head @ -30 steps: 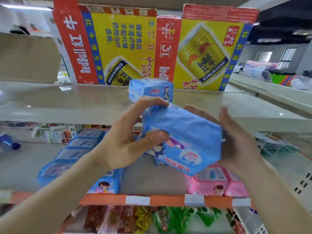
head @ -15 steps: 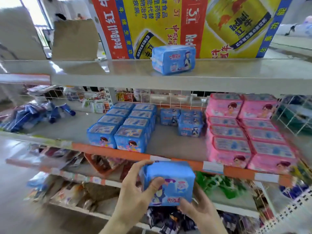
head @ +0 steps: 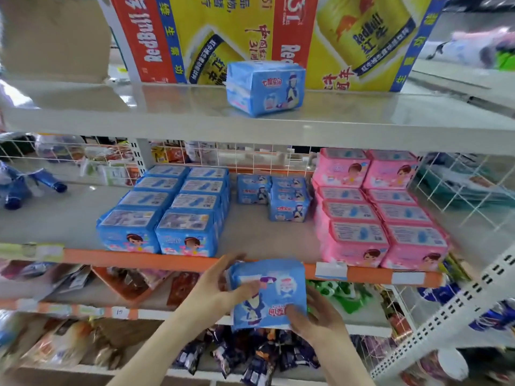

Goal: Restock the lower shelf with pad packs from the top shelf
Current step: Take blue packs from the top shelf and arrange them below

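A grey metal top shelf (head: 167, 118) carries yellow-and-red drink cartons (head: 223, 32) along its back edge and one blue pad pack (head: 264, 87) near its front edge. On the lower shelf (head: 264, 238), which has an orange front edge and a wire-mesh back, blue packs (head: 167, 210) fill the left, smaller blue packs (head: 276, 196) sit at the middle back, and pink packs (head: 376, 210) fill the right. The left hand (head: 211, 291) and right hand (head: 315, 319) both grip a second pad pack (head: 269, 293), which is just in front of the orange edge. A second ago this pack was up at the top shelf's front edge; it has since come down, while the other pack stays put
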